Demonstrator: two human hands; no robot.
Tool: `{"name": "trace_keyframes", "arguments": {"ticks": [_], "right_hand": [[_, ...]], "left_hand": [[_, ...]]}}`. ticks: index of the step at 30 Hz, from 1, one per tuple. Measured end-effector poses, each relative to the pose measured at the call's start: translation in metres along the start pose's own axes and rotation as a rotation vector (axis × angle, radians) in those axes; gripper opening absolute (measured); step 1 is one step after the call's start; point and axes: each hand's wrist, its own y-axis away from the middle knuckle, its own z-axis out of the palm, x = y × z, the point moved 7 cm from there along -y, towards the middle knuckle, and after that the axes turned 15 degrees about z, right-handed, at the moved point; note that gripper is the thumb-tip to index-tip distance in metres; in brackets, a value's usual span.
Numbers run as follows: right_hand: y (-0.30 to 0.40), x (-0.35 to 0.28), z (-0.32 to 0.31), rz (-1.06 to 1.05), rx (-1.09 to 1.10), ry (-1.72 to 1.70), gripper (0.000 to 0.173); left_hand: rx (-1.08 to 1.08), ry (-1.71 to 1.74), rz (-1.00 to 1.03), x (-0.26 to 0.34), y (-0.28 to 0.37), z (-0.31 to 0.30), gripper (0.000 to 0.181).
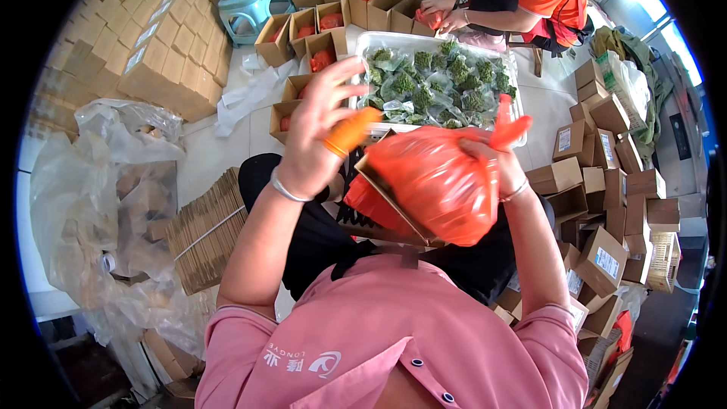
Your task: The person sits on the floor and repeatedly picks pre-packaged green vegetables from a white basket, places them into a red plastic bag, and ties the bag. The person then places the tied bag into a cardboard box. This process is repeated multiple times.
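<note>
My right hand [493, 153] grips the gathered neck of a full red plastic bag [434, 182], whose knotted or twisted ends stick up past the fingers. Raised to the left of the bag, my left hand [321, 130] is blurred, with its fingers spread and an orange finger cover [353, 132] on the thumb. Between my knees, an open cardboard box [392, 204] is tilted beside and partly under the bag, and more red plastic shows at its left side. Beyond my hands lies a white tray [518, 116] of clear bags [423, 96] with green, bumpy contents.
Open boxes [272, 48] with red bags stand beyond on the left. A co-worker [534, 5] handles another red bag at the top. Boxes [605, 255] are heaped at right; flattened cartons [210, 233] and plastic sheeting [74, 199] lie at left, near a blue stool [255, 3].
</note>
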Motion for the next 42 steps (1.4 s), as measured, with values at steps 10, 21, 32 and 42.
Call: {"name": "trace_keyframes", "arguments": {"ticks": [10, 21, 32, 42], "right_hand": [[-0.034, 0.046, -0.011, -0.11, 0.201, 0.644, 0.019], [-0.049, 0.062, 0.044, -0.295, 0.534, 1.822, 0.021], [-0.003, 0.049, 0.109, -0.639, 0.413, 1.776, 0.05], [-0.074, 0.1, 0.102, -0.421, 0.12, 1.732, 0.04]], "left_hand": [[-0.352, -0.292, -0.478, -0.159, 0.141, 0.031, 0.022], [-0.194, -0.202, -0.558, -0.169, 0.168, 0.025, 0.026], [-0.222, -0.323, -0.582, -0.171, 0.164, 0.023, 0.018], [-0.197, -0.439, -0.483, -0.156, 0.159, 0.028, 0.022]]}}
